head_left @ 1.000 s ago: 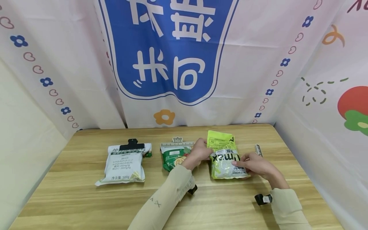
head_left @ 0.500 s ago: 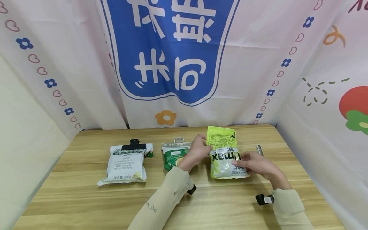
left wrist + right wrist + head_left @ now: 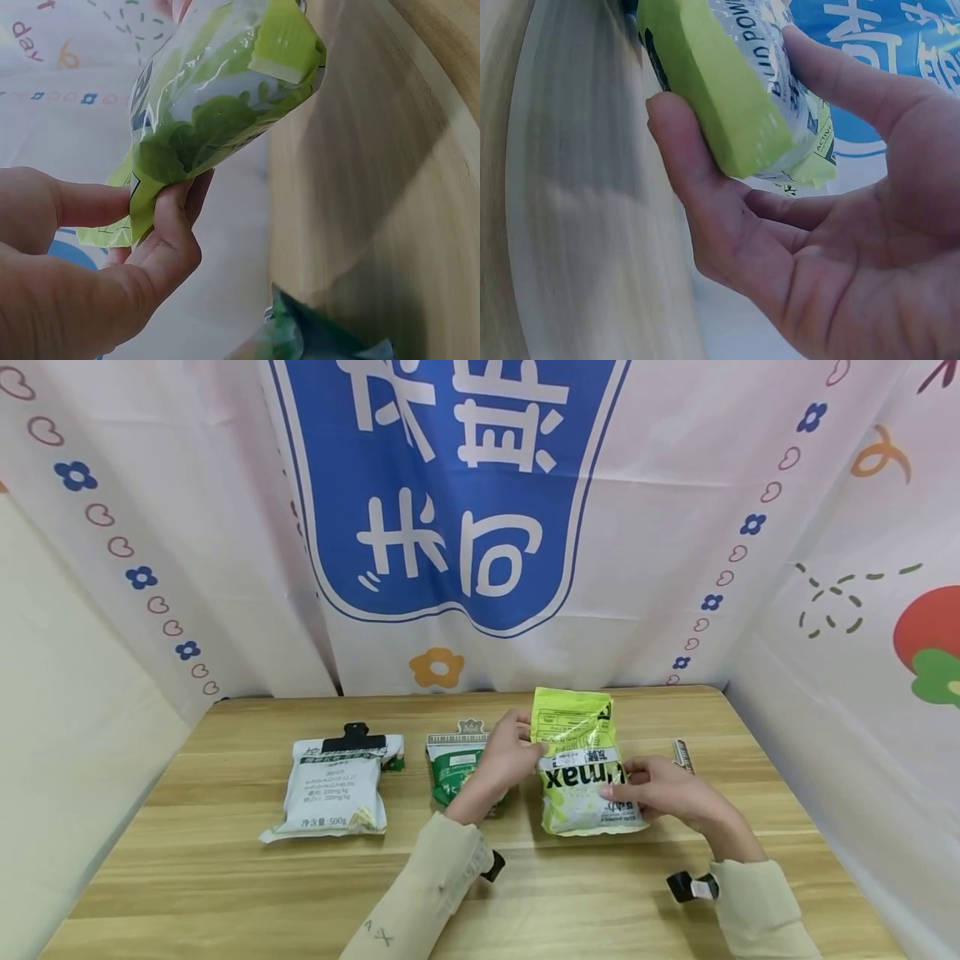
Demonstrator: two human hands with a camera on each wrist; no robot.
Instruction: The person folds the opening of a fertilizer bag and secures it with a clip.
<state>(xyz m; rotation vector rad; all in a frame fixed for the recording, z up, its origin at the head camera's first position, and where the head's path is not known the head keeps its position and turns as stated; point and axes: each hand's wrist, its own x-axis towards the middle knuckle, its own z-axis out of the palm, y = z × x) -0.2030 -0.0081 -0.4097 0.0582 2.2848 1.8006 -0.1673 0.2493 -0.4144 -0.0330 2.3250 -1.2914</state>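
Note:
A lime-green plastic bag (image 3: 583, 768) printed "Umax" is held between both hands, its lettering upside down in the head view. My left hand (image 3: 512, 756) pinches its left edge between thumb and fingers, as the left wrist view shows with the bag (image 3: 217, 105) raised off the table. Around its lower right corner, my right hand (image 3: 671, 793) grips with the thumb on the front and fingers behind. Behind the left forearm lies a green and white bag (image 3: 452, 768) with a striped, crown-topped clip (image 3: 471, 728) on its upper edge; the forearm hides part of it.
A white bag (image 3: 333, 793) with a black binder clip (image 3: 356, 739) lies on the left of the wooden table (image 3: 187, 877). Just beyond the right hand is a small striped clip (image 3: 683, 755), partly hidden. A printed curtain (image 3: 660, 527) hangs behind the table.
The lime-green bag has shifted slightly left relative to the other bags and stands a little straighter. Both hands keep their hold, and the left hand moves left with the bag.

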